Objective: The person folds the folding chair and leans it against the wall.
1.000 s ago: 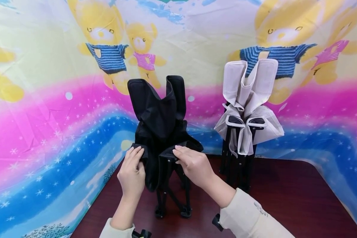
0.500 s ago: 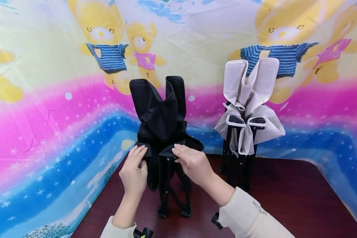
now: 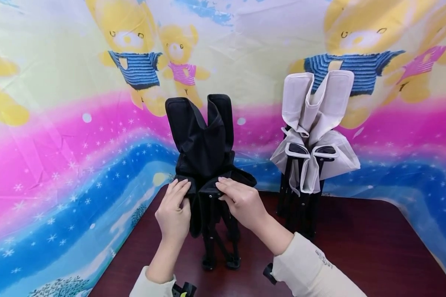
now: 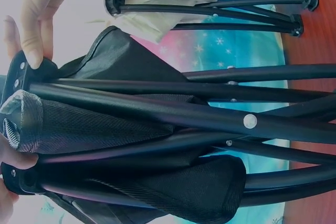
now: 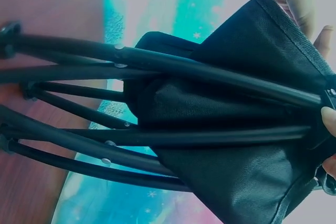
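Observation:
A black folding camp chair [image 3: 200, 148], partly folded, stands upright on the table, its fabric bunched between dark tube legs. My left hand [image 3: 174, 212] holds its near left corner, fingers over the top and thumb lower down. The near right corner is pinched by my right hand [image 3: 243, 202]. In the left wrist view, the right thumb presses the plastic corner piece [image 4: 44, 69], and part of the left hand [image 4: 16, 153] shows at the edge. Slack fabric [image 5: 226, 93] hangs around the tubes in the right wrist view.
To the right stands a folded white camp chair [image 3: 316, 123] with black legs. A dark red-brown table [image 3: 360, 243] bears both chairs. Behind it hangs a cloth backdrop [image 3: 78, 140] printed with bears, close to the table's far edge.
My left hand has moved right, bringing the black chair's left corner and left side closer to the right side. The front legs stand nearer together. My right hand stays almost in place.

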`<state>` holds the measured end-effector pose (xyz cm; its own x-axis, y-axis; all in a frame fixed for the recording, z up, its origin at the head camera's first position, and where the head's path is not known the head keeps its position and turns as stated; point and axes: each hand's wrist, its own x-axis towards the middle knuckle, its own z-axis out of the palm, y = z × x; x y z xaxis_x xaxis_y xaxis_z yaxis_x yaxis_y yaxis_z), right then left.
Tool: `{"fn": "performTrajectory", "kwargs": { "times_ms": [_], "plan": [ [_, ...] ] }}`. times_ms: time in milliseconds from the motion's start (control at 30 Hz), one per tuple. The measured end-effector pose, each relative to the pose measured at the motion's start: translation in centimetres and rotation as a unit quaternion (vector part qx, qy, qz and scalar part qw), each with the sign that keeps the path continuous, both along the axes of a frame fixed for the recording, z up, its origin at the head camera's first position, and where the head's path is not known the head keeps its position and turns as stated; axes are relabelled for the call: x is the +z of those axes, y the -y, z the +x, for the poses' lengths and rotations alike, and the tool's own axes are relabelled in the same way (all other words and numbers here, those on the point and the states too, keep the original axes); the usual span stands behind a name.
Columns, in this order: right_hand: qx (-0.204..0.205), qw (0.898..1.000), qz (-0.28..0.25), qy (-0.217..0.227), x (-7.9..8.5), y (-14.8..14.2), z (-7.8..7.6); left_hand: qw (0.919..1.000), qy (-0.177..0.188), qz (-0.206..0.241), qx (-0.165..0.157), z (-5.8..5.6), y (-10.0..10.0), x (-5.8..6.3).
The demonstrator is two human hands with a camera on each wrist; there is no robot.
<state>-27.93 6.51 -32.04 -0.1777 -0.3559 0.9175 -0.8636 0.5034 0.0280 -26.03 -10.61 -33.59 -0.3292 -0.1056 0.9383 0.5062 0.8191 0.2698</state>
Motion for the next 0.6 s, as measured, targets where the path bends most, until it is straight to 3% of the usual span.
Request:
{"fn": "performTrajectory", "kwargs": {
  "times_ms": [600],
  "plan": [
    [0.027, 0.999, -0.016, 0.024, 0.3, -0.1, -0.2, 0.9993, -0.015, 0.007, -0.033, -0.1, -1.1, 0.3]
  ]
}}
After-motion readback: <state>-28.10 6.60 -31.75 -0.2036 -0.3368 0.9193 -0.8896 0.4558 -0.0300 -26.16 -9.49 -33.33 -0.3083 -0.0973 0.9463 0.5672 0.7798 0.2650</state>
